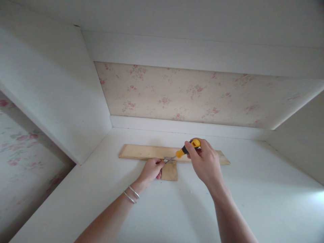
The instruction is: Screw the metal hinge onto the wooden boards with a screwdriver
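Note:
A long wooden board (145, 151) lies across the white surface, with a small square wood block (170, 172) against its near edge. A small metal hinge (169, 159) spans the joint between them. My right hand (206, 162) is closed round the yellow and black handle of a screwdriver (180, 153), whose shaft slants down left to the hinge. My left hand (152, 169) is closed at the block's left side, thumb and finger pinched by the screwdriver's tip. Whatever sits in that pinch is too small to make out.
The white surface (157, 216) spreads under both arms. A white upright panel (55, 84) stands at the left, and a white ledge (192, 130) runs behind the board. Beyond it is floral wallpaper (164, 91). Small specks lie near the block.

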The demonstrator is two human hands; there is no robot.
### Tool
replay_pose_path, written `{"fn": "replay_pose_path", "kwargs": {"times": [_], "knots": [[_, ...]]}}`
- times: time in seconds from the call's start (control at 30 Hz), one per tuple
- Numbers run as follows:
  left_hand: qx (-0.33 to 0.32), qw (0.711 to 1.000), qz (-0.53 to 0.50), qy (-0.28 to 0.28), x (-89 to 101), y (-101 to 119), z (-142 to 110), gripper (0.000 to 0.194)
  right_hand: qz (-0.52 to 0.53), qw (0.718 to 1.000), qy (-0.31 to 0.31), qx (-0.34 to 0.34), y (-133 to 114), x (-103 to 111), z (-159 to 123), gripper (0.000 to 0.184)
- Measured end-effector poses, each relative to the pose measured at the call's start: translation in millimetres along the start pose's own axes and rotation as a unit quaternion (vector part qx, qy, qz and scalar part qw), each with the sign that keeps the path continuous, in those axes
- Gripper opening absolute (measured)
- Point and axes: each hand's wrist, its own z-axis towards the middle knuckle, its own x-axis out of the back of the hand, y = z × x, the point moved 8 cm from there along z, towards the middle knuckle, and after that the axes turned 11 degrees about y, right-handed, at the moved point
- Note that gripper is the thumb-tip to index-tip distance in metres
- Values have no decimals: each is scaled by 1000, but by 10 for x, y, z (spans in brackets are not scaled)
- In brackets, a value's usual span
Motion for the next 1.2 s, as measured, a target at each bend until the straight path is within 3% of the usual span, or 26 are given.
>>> {"fn": "replay_pose_path", "kwargs": {"times": [0.47, 0.8, 1.2], "knots": [[1, 999, 16, 32, 33, -16, -22, 32, 17, 999, 43, 9, -50, 76, -18, 32], [9, 999, 24, 29, 36, -5, -32, 31, 34, 999, 2, 42, -145, 14, -64, 30], [4, 999, 26, 26, 38, -9, -27, 35, 22, 999, 7, 42, -141, 43, -58, 29]]}}
